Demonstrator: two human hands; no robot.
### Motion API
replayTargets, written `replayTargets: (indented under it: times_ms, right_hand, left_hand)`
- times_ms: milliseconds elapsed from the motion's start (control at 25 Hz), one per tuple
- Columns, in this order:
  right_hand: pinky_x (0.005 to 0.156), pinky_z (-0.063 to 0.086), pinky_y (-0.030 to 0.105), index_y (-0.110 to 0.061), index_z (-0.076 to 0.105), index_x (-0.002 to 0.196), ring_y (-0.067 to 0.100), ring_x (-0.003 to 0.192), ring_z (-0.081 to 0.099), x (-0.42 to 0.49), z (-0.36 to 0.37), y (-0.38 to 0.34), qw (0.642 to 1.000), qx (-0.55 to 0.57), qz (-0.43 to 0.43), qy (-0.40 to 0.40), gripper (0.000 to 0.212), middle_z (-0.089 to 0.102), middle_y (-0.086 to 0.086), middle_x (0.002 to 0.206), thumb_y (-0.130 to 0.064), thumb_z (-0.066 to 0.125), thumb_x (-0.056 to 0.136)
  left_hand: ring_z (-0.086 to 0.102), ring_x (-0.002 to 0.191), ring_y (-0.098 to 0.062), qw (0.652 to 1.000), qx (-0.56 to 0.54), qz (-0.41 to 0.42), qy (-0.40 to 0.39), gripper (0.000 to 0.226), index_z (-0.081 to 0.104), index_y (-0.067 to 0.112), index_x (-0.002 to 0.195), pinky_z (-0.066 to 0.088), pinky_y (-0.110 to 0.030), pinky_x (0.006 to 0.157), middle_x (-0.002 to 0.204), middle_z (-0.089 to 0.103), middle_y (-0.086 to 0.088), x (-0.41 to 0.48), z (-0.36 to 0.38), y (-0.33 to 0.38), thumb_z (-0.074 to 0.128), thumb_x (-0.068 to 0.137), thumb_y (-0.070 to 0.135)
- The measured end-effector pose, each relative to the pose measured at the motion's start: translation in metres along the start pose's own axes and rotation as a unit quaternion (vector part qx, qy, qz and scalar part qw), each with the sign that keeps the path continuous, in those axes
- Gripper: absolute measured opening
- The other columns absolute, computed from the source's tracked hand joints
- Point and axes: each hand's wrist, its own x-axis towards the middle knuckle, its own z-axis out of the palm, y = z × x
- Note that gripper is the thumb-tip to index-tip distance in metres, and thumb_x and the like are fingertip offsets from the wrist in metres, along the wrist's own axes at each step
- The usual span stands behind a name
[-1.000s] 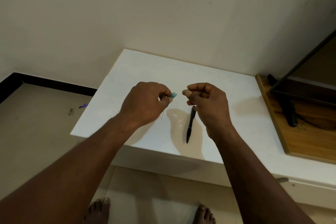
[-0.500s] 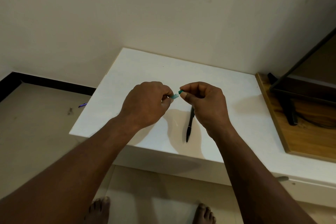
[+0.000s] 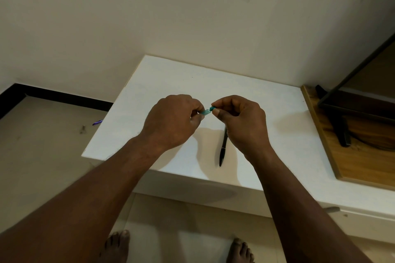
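Note:
Both hands hover above the white table [image 3: 171, 83] with a small translucent teal piece [image 3: 207, 111] between them. My left hand [image 3: 173, 121] pinches its left end between thumb and curled fingers. My right hand [image 3: 241, 117] pinches a darker teal bit at its right end. Most of the piece is hidden by the fingertips. A black pen [image 3: 223, 148] lies on the table just below my right hand, its upper end covered by the hand.
A wooden board [image 3: 352, 164] carrying a dark stand [image 3: 342, 128] sits on the right. A small purple object [image 3: 97, 122] lies on the floor left of the table. My bare feet [image 3: 116, 245] stand below the table's front edge. A wall rises behind.
One second ago my hands were apart, with the teal piece in my left hand alone. My right hand moved left and now pinches its other end.

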Motion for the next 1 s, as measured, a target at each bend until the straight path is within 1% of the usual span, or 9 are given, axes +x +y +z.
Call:
replayTargets:
  times_ms: [120, 240, 440, 640, 800, 880, 920, 960, 1000]
  right_hand:
    - [0.076, 0.053, 0.012, -0.034, 0.078, 0.09, -0.002, 0.087, 0.072, -0.0001, 0.0002, -0.0003, 1.0, -0.007, -0.006, -0.006, 0.022, 0.078, -0.017, 0.087, -0.012, 0.079, 0.092]
    - [0.073, 0.05, 0.005, -0.032, 0.078, 0.092, -0.004, 0.087, 0.07, -0.0006, 0.0002, -0.0003, 1.0, -0.019, -0.015, -0.008, 0.02, 0.077, -0.018, 0.087, -0.012, 0.079, 0.092]
    - [0.069, 0.043, 0.002, -0.028, 0.079, 0.093, -0.01, 0.083, 0.065, -0.001, -0.0002, -0.0004, 0.998, -0.052, -0.039, -0.001, 0.018, 0.075, -0.019, 0.084, -0.009, 0.078, 0.092]
    - [0.07, 0.042, 0.0, -0.028, 0.078, 0.093, -0.015, 0.084, 0.063, -0.0013, 0.0019, -0.0004, 0.995, -0.083, -0.052, -0.003, 0.019, 0.073, -0.022, 0.083, -0.01, 0.078, 0.093]
    - [0.069, 0.041, 0.0, -0.029, 0.077, 0.092, -0.018, 0.083, 0.061, -0.0014, 0.0023, -0.0003, 0.991, -0.114, -0.067, -0.002, 0.021, 0.07, -0.025, 0.08, -0.009, 0.077, 0.092]
    - [0.067, 0.04, 0.0, -0.027, 0.077, 0.093, -0.019, 0.081, 0.06, -0.0023, 0.0026, -0.0008, 0.988, -0.136, -0.078, -0.005, 0.021, 0.066, -0.028, 0.077, -0.006, 0.076, 0.092]
    - [0.066, 0.041, 0.003, -0.026, 0.077, 0.094, -0.015, 0.08, 0.062, -0.0027, 0.0025, -0.0012, 0.985, -0.151, -0.087, -0.007, 0.022, 0.065, -0.027, 0.076, -0.005, 0.075, 0.092]
    - [0.067, 0.043, 0.007, -0.026, 0.077, 0.094, -0.007, 0.079, 0.064, -0.0028, 0.0026, -0.0016, 0.98, -0.171, -0.1, -0.012, 0.022, 0.065, -0.025, 0.075, -0.004, 0.074, 0.092]
    - [0.069, 0.046, 0.017, -0.025, 0.077, 0.094, 0.001, 0.079, 0.065, -0.0031, 0.0028, -0.0017, 0.974, -0.194, -0.116, -0.018, 0.022, 0.066, -0.021, 0.077, -0.003, 0.073, 0.092]
  left_hand:
    - [0.059, 0.071, -0.013, 1.0, 0.0, 0.001, 0.001, 0.02, 0.079, 0.023, 0.109, 0.045, -0.028, 0.067, 0.094, 0.075, 0.006, 0.0, 0.0, -0.0008, 0.068, 0.097, 0.034]
    - [0.06, 0.071, -0.013, 1.0, 0.0, 0.003, 0.001, 0.02, 0.079, 0.023, 0.109, 0.049, -0.029, 0.068, 0.094, 0.075, 0.005, 0.0, 0.0006, -0.0009, 0.068, 0.096, 0.035]
    - [0.06, 0.07, -0.012, 1.0, 0.004, 0.0, 0.002, 0.019, 0.079, 0.025, 0.107, 0.048, -0.029, 0.067, 0.093, 0.074, 0.007, 0.0, -0.0001, -0.0014, 0.068, 0.096, 0.035]
    - [0.059, 0.07, -0.012, 1.0, 0.004, 0.002, -0.005, 0.019, 0.079, 0.024, 0.107, 0.042, -0.026, 0.067, 0.094, 0.075, 0.006, 0.0, 0.0006, -0.0006, 0.068, 0.097, 0.035]
    - [0.062, 0.073, -0.014, 1.0, 0.008, 0.009, -0.005, 0.019, 0.08, 0.024, 0.107, 0.054, -0.033, 0.069, 0.093, 0.075, 0.006, -0.0007, -0.0009, -0.0004, 0.068, 0.096, 0.035]
    - [0.063, 0.074, -0.014, 1.0, 0.012, 0.01, -0.005, 0.02, 0.08, 0.024, 0.108, 0.054, -0.033, 0.069, 0.093, 0.075, 0.006, -0.0008, 0.0, -0.0008, 0.068, 0.096, 0.035]
    - [0.062, 0.074, -0.014, 1.0, 0.016, 0.011, -0.006, 0.02, 0.08, 0.025, 0.108, 0.051, -0.031, 0.068, 0.093, 0.075, 0.006, -0.0009, 0.0007, -0.0009, 0.068, 0.096, 0.035]
    - [0.061, 0.074, -0.014, 1.0, 0.02, 0.012, -0.008, 0.02, 0.08, 0.025, 0.108, 0.05, -0.03, 0.067, 0.093, 0.074, 0.007, -0.0009, 0.0013, -0.0012, 0.067, 0.096, 0.036]
    - [0.061, 0.075, -0.014, 0.999, 0.026, 0.014, -0.011, 0.02, 0.08, 0.026, 0.108, 0.05, -0.03, 0.067, 0.093, 0.074, 0.007, -0.001, 0.0016, -0.0014, 0.066, 0.096, 0.036]
